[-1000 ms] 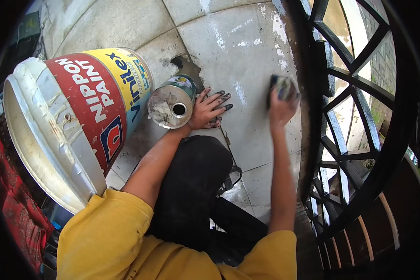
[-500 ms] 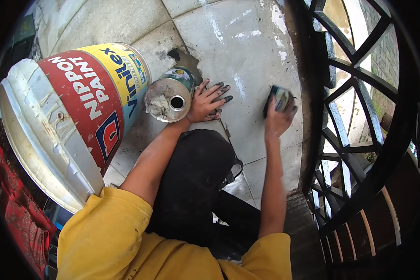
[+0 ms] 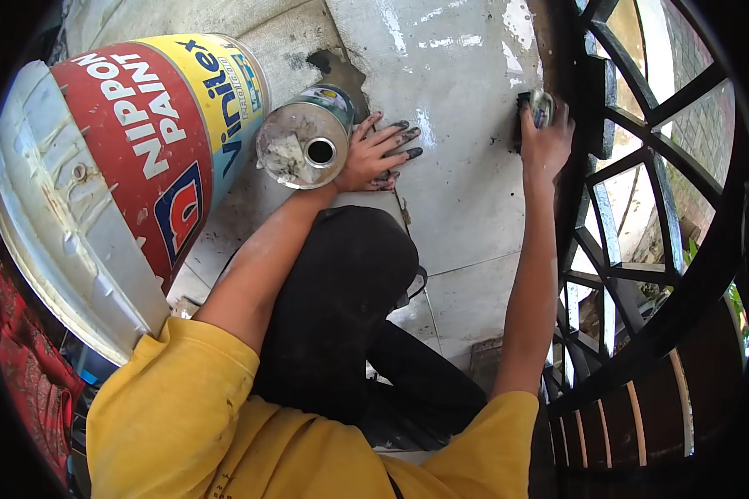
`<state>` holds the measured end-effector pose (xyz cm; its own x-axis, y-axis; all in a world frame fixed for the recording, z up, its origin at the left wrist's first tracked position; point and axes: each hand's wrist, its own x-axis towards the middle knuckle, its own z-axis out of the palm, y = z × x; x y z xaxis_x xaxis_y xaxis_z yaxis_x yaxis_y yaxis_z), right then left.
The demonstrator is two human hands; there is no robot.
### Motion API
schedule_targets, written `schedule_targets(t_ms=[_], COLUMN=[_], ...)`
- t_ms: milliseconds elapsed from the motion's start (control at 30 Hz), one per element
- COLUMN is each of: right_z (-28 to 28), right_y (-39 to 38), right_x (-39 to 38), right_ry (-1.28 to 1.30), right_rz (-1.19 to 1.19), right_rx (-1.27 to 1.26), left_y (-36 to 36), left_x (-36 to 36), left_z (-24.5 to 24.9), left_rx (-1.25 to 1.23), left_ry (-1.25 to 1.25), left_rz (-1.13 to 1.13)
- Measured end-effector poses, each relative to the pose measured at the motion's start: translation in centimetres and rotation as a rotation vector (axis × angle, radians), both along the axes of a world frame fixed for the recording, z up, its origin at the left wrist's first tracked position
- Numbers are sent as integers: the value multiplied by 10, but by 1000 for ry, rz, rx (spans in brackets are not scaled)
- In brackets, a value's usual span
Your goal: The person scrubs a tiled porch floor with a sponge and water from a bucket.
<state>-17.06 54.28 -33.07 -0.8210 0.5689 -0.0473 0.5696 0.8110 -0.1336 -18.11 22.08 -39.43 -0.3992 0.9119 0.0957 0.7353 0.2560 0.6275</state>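
Note:
My left hand (image 3: 378,155) lies flat on the pale floor tiles (image 3: 458,208), fingers spread and tips smeared black. Right beside it, partly over the wrist in this view, is a metal can (image 3: 318,133) with a round hole and pale crusted residue on its top. Far to the right, by the tiles' edge, my right hand (image 3: 548,143) is closed around a hand-sized dark block with a pale shiny back (image 3: 542,108). Its dark side faces left, towards the tiles; the fingers hide part of it.
A large Nippon Paint bucket (image 3: 141,141) with a dirty white rim stands at the left. Black metal lattice (image 3: 641,133) borders the tiles on the right. My bent knee (image 3: 341,274) is between my arms. Red patterned cloth (image 3: 29,366) lies at lower left.
My right hand has moved right and forward with the dark block, up to the tiles' edge near the lattice. The left hand stays flat beside the can; the view has shifted slightly.

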Motion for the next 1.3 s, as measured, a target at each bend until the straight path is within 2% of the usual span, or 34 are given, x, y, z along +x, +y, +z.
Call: schedule_targets(t_ms=[200,267,300,333,400,533,600,700,733,800,833,900,1000,1100,1133,1200,1300], right_z=[-3,2,-13,-5,-15,-9,2,-4,-17,-9,-10,-12,1,1,-5,-10,4], right_y=[8,5,9,1,7,4,0,5,11,11,14,9,4,3,8,16,19], right_x=[66,59,44,14,-24,23,64,63,45,-5,-5,8,67,74,55,0,-47], right_ry=[-30,6,7,-5,68,51,0,10,-53,-26,-11,-22,-46,48,-53,-30,23], right_rz=[3,-12,68,-22,50,44,30,57,54,72,66,26,37,106,48,11,-36], right_rx=[-54,-122,21,-48,-23,27,-144,-141,-13,-109,-102,1,-134,-165,-96,-30,-208], left_y=[-3,-2,-2,-2,-2,-1,-2,-5,-2,1,1,-2,-1,-3,-5,-2,-1], left_x=[-1,-2,-2,-1,-1,-1,-1,-2,-1,1,-1,-1,-1,2,5,0,-1], left_z=[-1,-2,-1,0,-1,-1,-2,-1,0,-1,-1,-4,-5,-10,-8,-7,-2], left_rx=[-39,-28,-15,-17,-16,-25,-15,-17,-20,-12,-6,-5,5,38,41,29,15], left_ry=[-50,-41,-28,-22,-42,-24,-18,-25,-20,-4,0,-2,8,-36,-37,-59,3], left_rz=[-19,-11,-13,-23,-9,-6,-10,3,-2,-15,-11,-6,1,15,2,25,9])
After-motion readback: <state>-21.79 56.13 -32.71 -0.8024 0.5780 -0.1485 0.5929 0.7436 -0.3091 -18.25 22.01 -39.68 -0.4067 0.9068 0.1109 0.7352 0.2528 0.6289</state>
